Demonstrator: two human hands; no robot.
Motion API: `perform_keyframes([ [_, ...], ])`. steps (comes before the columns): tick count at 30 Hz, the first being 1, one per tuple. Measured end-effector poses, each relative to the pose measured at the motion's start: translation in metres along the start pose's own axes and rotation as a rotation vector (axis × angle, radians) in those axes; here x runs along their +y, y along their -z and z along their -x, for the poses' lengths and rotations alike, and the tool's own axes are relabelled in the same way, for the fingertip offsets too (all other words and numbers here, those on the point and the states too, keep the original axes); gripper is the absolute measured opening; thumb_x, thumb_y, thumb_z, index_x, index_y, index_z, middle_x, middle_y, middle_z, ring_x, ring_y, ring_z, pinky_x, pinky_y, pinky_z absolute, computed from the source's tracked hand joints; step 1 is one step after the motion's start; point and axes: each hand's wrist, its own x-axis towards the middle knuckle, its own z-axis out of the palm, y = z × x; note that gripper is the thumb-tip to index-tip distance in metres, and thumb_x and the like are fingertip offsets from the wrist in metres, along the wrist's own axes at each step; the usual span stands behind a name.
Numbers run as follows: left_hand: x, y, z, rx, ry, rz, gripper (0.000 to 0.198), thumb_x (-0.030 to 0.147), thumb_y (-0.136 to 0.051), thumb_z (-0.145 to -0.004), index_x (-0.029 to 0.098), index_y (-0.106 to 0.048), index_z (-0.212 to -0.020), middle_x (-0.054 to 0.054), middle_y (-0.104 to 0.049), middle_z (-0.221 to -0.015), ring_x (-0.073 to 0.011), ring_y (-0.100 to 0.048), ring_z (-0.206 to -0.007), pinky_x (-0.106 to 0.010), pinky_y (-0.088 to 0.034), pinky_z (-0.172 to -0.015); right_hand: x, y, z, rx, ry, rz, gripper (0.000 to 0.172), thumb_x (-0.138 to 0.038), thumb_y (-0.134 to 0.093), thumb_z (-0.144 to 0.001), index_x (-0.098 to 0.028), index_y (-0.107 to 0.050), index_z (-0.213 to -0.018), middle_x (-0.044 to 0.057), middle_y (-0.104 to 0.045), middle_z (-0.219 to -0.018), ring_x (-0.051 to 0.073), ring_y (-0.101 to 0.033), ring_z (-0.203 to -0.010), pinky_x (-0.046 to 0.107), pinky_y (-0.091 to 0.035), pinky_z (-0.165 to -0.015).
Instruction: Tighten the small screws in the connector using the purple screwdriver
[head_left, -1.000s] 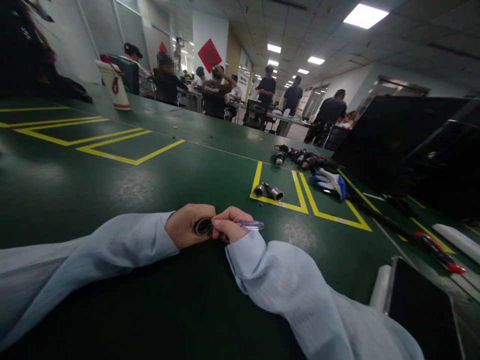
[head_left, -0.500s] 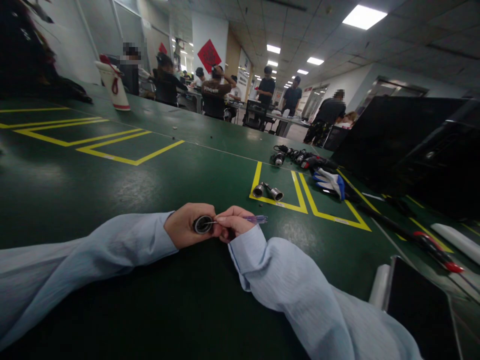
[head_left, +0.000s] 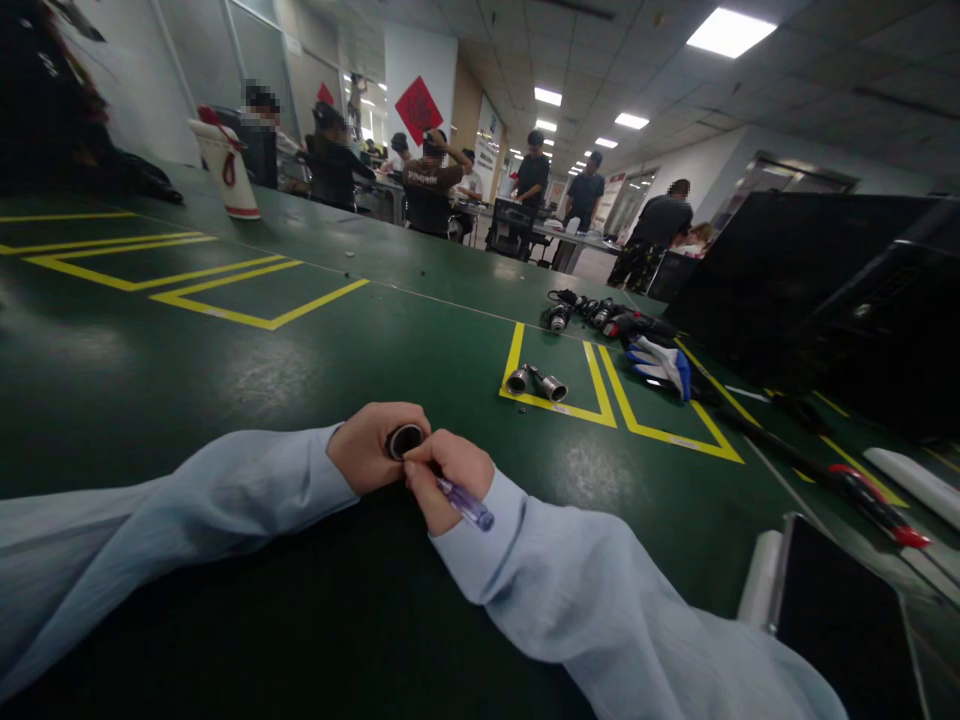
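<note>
My left hand (head_left: 373, 447) is closed round a dark cylindrical part with a metal rim (head_left: 406, 441), its open mouth turned toward me. My right hand (head_left: 448, 473) pinches a small screwdriver with a clear purple handle (head_left: 471, 505), which slants down to the right across the palm. The fingertips of my right hand are right at the part's rim. The screwdriver's tip is hidden by my fingers, so I cannot tell whether it is inside the part. Farther off, two metal cylindrical pieces (head_left: 553, 387) lie within a yellow taped outline.
On the green table (head_left: 315, 370) lie black cabled parts (head_left: 592, 312), a blue-and-white glove (head_left: 660, 366) and a red-and-black tool (head_left: 877, 505). A dark flat-screened device (head_left: 840, 620) stands at lower right. A white cup (head_left: 229, 170) stands far left. Several people are in the background.
My right hand has turned, swinging the screwdriver handle from nearly level to pointing down toward me. Its fingertips have shifted left and slightly down along the rim. My left hand has hardly moved.
</note>
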Motion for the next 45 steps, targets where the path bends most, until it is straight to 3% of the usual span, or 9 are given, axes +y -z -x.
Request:
perform_keyframes([
  [3,0.001,0.000,0.001,0.026,0.021,0.004,0.004,0.017,-0.052,-0.063,0.014,-0.050,-0.062,0.002,-0.050,-0.057,-0.0085,-0.046,-0.054,-0.019,-0.037,-0.050,0.001,0.000,0.000,0.006,0.232,0.186,0.020,-0.019,-0.041,-0.077,-0.014,-0.059,-0.069,0.004,-0.058,-0.062,0.014,-0.055,-0.060,0.024,-0.041,-0.059],
  [5,0.002,0.000,0.001,0.054,0.032,-0.004,0.006,0.018,-0.052,-0.063,0.013,-0.050,-0.062,0.002,-0.050,-0.057,-0.0080,-0.045,-0.053,-0.019,-0.036,-0.049,0.001,-0.001,0.000,-0.029,0.261,0.204,0.021,-0.018,-0.040,-0.078,-0.014,-0.060,-0.070,0.005,-0.058,-0.063,0.015,-0.054,-0.061,0.026,-0.041,-0.060],
  [10,0.004,0.001,0.001,0.080,0.030,0.072,0.009,0.020,-0.055,-0.064,0.013,-0.049,-0.061,0.003,-0.049,-0.056,-0.0074,-0.044,-0.053,-0.018,-0.036,-0.048,-0.003,-0.005,0.001,0.028,-0.132,-0.115,0.014,-0.020,-0.048,-0.075,-0.020,-0.058,-0.065,0.001,-0.056,-0.062,0.015,-0.053,-0.062,0.027,-0.040,-0.063],
  [15,0.006,0.001,0.000,0.111,0.067,0.140,0.010,0.020,-0.055,-0.066,0.014,-0.048,-0.062,0.004,-0.047,-0.054,-0.0066,-0.042,-0.049,-0.017,-0.035,-0.044,-0.007,-0.009,-0.001,0.145,-0.540,-0.654,0.005,-0.020,-0.054,-0.071,-0.019,-0.053,-0.067,-0.003,-0.059,-0.054,0.008,-0.046,-0.042,0.022,-0.036,-0.045],
  [20,0.005,0.000,0.002,0.112,0.034,0.131,0.011,0.022,-0.056,-0.069,0.014,-0.050,-0.065,0.002,-0.051,-0.057,-0.0081,-0.047,-0.054,-0.018,-0.038,-0.048,0.005,-0.008,-0.008,0.123,-0.721,-1.253,0.009,-0.020,-0.063,-0.064,-0.016,-0.054,-0.064,-0.001,-0.065,-0.053,0.007,-0.048,-0.036,0.020,-0.036,-0.038],
  [24,0.002,-0.001,0.001,0.108,0.016,0.091,0.009,0.020,-0.056,-0.071,0.013,-0.051,-0.065,0.001,-0.053,-0.058,-0.0083,-0.048,-0.055,-0.018,-0.039,-0.049,0.013,-0.002,-0.012,0.043,-0.813,-1.405,0.008,-0.018,-0.066,-0.062,-0.014,-0.059,-0.065,0.001,-0.066,-0.052,0.007,-0.050,-0.040,0.020,-0.038,-0.040],
  [30,0.003,0.000,0.001,0.111,0.027,0.010,0.012,0.022,-0.056,-0.071,0.013,-0.051,-0.065,0.002,-0.052,-0.058,-0.0080,-0.048,-0.055,-0.018,-0.039,-0.050,0.018,0.001,-0.013,0.000,-0.827,-1.447,0.007,-0.018,-0.066,-0.058,-0.015,-0.062,-0.062,0.000,-0.064,-0.051,0.008,-0.050,-0.041,0.020,-0.035,-0.039],
  [37,0.004,0.001,-0.001,0.108,0.035,-0.081,0.010,0.022,-0.056,-0.070,0.013,-0.052,-0.067,0.001,-0.055,-0.061,-0.0091,-0.050,-0.057,-0.019,-0.040,-0.052,0.021,0.006,-0.014,0.080,-0.757,-1.383,0.004,-0.016,-0.060,-0.059,-0.016,-0.057,-0.058,-0.001,-0.063,-0.046,0.008,-0.047,-0.035,0.020,-0.031,-0.035],
  [45,-0.003,0.005,-0.004,0.037,0.021,-0.176,0.019,0.032,-0.059,-0.071,0.014,-0.059,-0.079,-0.001,-0.059,-0.073,-0.0117,-0.054,-0.066,-0.022,-0.043,-0.060,0.035,0.026,-0.024,0.056,-0.787,-0.857,0.009,-0.015,-0.054,-0.056,-0.018,-0.049,-0.049,-0.006,-0.053,-0.033,0.007,-0.038,-0.026,0.018,-0.025,-0.029],
])
